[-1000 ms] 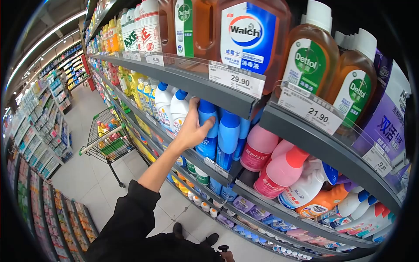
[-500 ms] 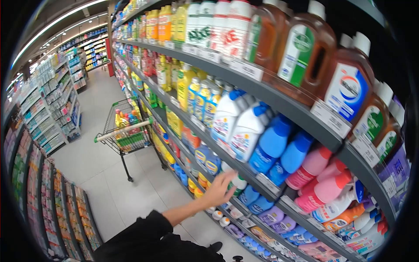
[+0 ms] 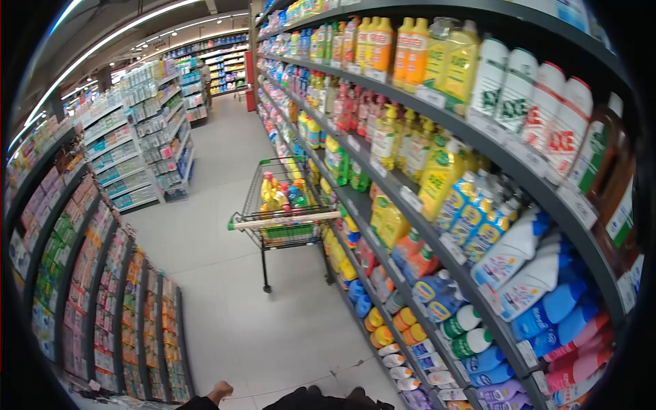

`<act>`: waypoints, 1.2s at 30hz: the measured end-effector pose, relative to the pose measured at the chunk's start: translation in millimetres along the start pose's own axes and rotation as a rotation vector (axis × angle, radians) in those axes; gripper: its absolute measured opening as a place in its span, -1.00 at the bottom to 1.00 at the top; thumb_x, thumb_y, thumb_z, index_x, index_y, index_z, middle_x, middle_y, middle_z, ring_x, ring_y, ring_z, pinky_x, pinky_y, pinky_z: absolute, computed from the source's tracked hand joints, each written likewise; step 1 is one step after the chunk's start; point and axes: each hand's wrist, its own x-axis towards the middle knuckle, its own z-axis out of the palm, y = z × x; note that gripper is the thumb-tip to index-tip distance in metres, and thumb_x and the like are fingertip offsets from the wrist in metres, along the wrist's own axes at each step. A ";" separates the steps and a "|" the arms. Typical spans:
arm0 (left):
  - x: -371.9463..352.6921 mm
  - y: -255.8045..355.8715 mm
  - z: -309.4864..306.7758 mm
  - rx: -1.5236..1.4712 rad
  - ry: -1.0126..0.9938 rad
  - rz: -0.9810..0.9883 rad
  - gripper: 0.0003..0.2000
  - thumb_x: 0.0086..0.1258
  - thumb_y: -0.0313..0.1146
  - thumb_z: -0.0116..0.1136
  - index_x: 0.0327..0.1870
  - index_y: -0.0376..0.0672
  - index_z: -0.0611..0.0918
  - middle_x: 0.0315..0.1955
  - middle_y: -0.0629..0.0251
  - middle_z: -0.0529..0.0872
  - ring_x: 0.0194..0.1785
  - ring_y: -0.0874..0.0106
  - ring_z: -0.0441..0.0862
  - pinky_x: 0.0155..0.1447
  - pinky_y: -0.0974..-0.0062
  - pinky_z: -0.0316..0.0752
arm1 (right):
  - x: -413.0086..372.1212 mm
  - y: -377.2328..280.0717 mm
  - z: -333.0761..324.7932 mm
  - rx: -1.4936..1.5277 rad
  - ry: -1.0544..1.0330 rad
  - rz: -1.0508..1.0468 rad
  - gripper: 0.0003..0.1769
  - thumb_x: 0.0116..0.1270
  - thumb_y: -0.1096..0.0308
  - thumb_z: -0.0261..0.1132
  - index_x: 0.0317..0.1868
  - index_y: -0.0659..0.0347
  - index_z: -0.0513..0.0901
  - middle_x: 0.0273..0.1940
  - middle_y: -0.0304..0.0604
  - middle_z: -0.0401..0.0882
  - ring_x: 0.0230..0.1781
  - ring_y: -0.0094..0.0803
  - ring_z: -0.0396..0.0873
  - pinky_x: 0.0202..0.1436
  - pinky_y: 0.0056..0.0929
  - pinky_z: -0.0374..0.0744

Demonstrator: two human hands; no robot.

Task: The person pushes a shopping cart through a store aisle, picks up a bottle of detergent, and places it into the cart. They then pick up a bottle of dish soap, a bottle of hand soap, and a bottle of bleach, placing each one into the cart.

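My left hand (image 3: 221, 391) is low at the bottom edge, beside its black sleeve (image 3: 199, 403). Its fingers look curled in, and nothing shows in them. It touches neither shelf. A shopping cart (image 3: 285, 220) stands ahead against the right shelf, holding yellow, red and blue bottles (image 3: 277, 197). My right hand is out of the picture.
Cleaning bottles fill the long right shelf (image 3: 471, 130); green-capped white bottles (image 3: 471, 342) lie low on it. Another stocked shelf (image 3: 82, 294) curves along the left. The tiled aisle (image 3: 225, 150) runs past white racks (image 3: 119, 154) and a distant person (image 3: 206, 76).
My left hand has drawn back from the bottles on the right shelf to the bottom edge. The view has turned left, so the cart and shelf appear farther right.
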 end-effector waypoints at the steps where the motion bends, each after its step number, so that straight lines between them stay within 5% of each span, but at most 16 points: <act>1: 0.5 -16.3 -3.8 -0.011 0.002 -0.018 -0.76 0.28 -0.33 0.11 -0.41 -0.36 0.70 -0.38 0.03 0.77 -0.24 0.25 0.76 -0.12 0.33 0.62 | 8.0 -19.0 3.2 -0.129 0.006 -0.143 -0.32 0.20 -0.29 0.19 -0.18 0.26 0.74 -0.21 0.17 0.72 -0.16 -0.01 0.70 -0.16 -0.07 0.59; 4: 12.6 -40.5 -15.3 -0.507 0.201 -0.453 -0.77 0.08 -0.39 0.25 -0.28 -0.35 0.73 -0.15 -0.04 0.76 -0.03 0.03 0.72 -0.06 0.26 0.62 | 11.8 -86.1 7.7 -0.250 -0.048 -0.299 -0.36 0.26 -0.20 0.19 -0.21 0.33 0.70 -0.28 0.13 0.72 -0.23 -0.01 0.69 -0.24 -0.10 0.57; 6: 33.2 -26.5 -9.1 0.123 0.001 -0.056 -0.74 0.10 -0.34 0.35 -0.29 -0.37 0.72 -0.20 0.05 0.78 -0.07 0.10 0.74 -0.10 0.28 0.63 | 14.9 -127.3 18.1 0.001 -0.185 -0.231 -0.57 0.29 0.04 0.27 -0.21 0.33 0.68 -0.47 -0.12 0.66 -0.47 -0.20 0.59 -0.44 -0.16 0.49; 7: 44.4 -2.3 4.2 -0.473 0.028 -0.336 -0.74 0.13 -0.25 0.39 -0.31 -0.29 0.74 -0.25 0.09 0.79 -0.13 0.19 0.76 -0.10 0.30 0.64 | -25.9 -170.3 -0.4 -0.010 -0.191 -0.236 -0.57 0.29 0.04 0.27 -0.21 0.33 0.68 -0.47 -0.12 0.66 -0.47 -0.20 0.59 -0.44 -0.16 0.49; 8: 54.3 12.5 10.8 -0.060 -0.017 0.081 -0.71 0.18 -0.18 0.34 -0.22 -0.23 0.74 -0.29 0.11 0.79 -0.18 0.26 0.77 -0.04 0.30 0.63 | -41.3 -201.7 -4.3 -0.017 -0.166 -0.251 -0.59 0.28 0.07 0.27 -0.19 0.32 0.68 -0.44 -0.10 0.66 -0.44 -0.18 0.60 -0.40 -0.14 0.50; 9: 52.8 32.8 19.9 -0.431 0.111 0.207 -0.73 0.18 -0.22 0.13 -0.18 -0.11 0.70 -0.35 0.07 0.74 -0.19 0.15 0.69 -0.17 0.27 0.56 | -51.4 -233.0 -4.0 -0.020 -0.141 -0.266 -0.61 0.26 0.10 0.28 -0.17 0.31 0.68 -0.42 -0.07 0.67 -0.40 -0.16 0.60 -0.36 -0.12 0.50; 10: 50.9 61.0 26.9 -0.587 0.276 0.126 -0.78 0.17 -0.22 0.11 -0.54 -0.11 0.71 -0.58 0.07 0.69 -0.42 0.24 0.68 -0.27 0.33 0.55 | -59.6 -262.0 -1.2 -0.020 -0.118 -0.279 -0.63 0.25 0.13 0.28 -0.15 0.30 0.67 -0.39 -0.05 0.67 -0.37 -0.14 0.61 -0.33 -0.10 0.51; 11: 49.5 82.6 27.8 -0.545 0.320 0.148 -0.80 0.22 -0.29 0.04 -0.41 -0.11 0.73 -0.48 0.03 0.73 -0.34 0.23 0.68 -0.18 0.26 0.56 | -60.4 -287.3 6.6 -0.020 -0.096 -0.292 -0.64 0.23 0.15 0.29 -0.13 0.29 0.67 -0.36 -0.03 0.68 -0.34 -0.12 0.62 -0.29 -0.09 0.51; 18: 112.8 106.6 -91.2 -0.764 0.220 0.284 -0.66 0.26 -0.18 0.22 -0.05 -0.21 0.70 -0.26 0.08 0.78 -0.11 0.21 0.75 0.04 0.29 0.61 | -16.6 -443.3 42.4 -0.061 0.051 -0.407 -0.61 0.13 0.35 0.32 0.01 0.23 0.67 -0.18 0.13 0.71 -0.11 0.02 0.67 -0.01 0.04 0.55; 20: 138.9 117.2 -151.4 -0.624 0.456 0.132 -0.63 0.30 -0.23 0.13 0.04 -0.26 0.64 -0.21 -0.01 0.76 -0.04 0.13 0.72 0.09 0.25 0.59 | -16.1 -505.8 57.9 0.027 0.228 -0.623 -0.56 0.12 0.40 0.35 0.06 0.27 0.64 -0.21 0.16 0.70 -0.20 0.03 0.68 -0.04 -0.05 0.59; 21: 156.0 118.9 -183.9 -0.584 0.623 0.196 -0.67 0.35 -0.29 0.07 0.06 -0.23 0.60 -0.17 0.02 0.76 -0.06 0.08 0.72 0.07 0.22 0.59 | -5.6 -538.3 68.2 0.144 0.392 -0.650 -0.67 0.00 0.37 0.46 -0.22 0.40 0.67 -0.33 0.16 0.70 -0.26 0.10 0.71 -0.18 -0.08 0.63; 22: 166.8 123.8 -215.8 -0.628 0.769 0.222 -0.67 0.35 -0.32 0.07 0.07 -0.26 0.58 -0.14 -0.02 0.74 -0.04 0.06 0.70 0.06 0.16 0.58 | -15.1 -575.0 67.2 0.274 0.418 -0.654 -0.70 -0.02 0.43 0.41 -0.23 0.38 0.66 -0.32 0.23 0.69 -0.17 0.20 0.66 -0.10 -0.06 0.60; 25: 167.6 163.6 -322.2 -0.714 1.152 0.272 -0.60 0.30 -0.49 0.08 0.17 -0.41 0.47 -0.01 -0.16 0.58 0.06 -0.05 0.53 0.23 0.13 0.42 | -54.6 -670.9 34.4 0.403 0.296 -0.926 -0.66 0.02 0.50 0.37 -0.13 0.39 0.63 -0.29 0.19 0.67 -0.20 0.18 0.65 -0.11 -0.12 0.58; 29: 149.9 230.2 -434.4 -0.557 1.336 0.412 -0.40 0.16 -0.60 0.12 0.32 -0.36 0.36 0.17 -0.18 0.45 0.24 -0.10 0.40 0.33 0.12 0.33 | -100.2 -764.8 -1.6 0.443 0.335 -1.390 -0.50 0.00 0.57 0.34 0.05 0.38 0.58 -0.15 0.21 0.63 -0.04 0.25 0.57 0.09 -0.06 0.51; 33: 162.3 269.8 -472.1 -0.365 1.234 0.514 -0.34 0.09 -0.63 0.11 0.34 -0.29 0.35 0.21 -0.19 0.42 0.28 -0.14 0.37 0.36 0.10 0.31 | -136.5 -811.2 -6.0 0.383 0.324 -1.464 -0.49 -0.01 0.60 0.32 0.06 0.37 0.57 -0.03 0.20 0.59 0.04 0.24 0.53 0.16 -0.07 0.48; 36: 184.6 285.3 -475.4 -0.565 1.097 0.589 -0.35 0.03 -0.65 0.10 0.30 -0.22 0.42 0.26 -0.21 0.39 0.30 -0.16 0.36 0.37 0.08 0.29 | -146.0 -835.8 10.6 0.393 0.343 -1.473 -0.55 -0.03 0.60 0.32 -0.03 0.35 0.57 -0.16 0.10 0.51 -0.07 0.13 0.51 0.09 -0.10 0.49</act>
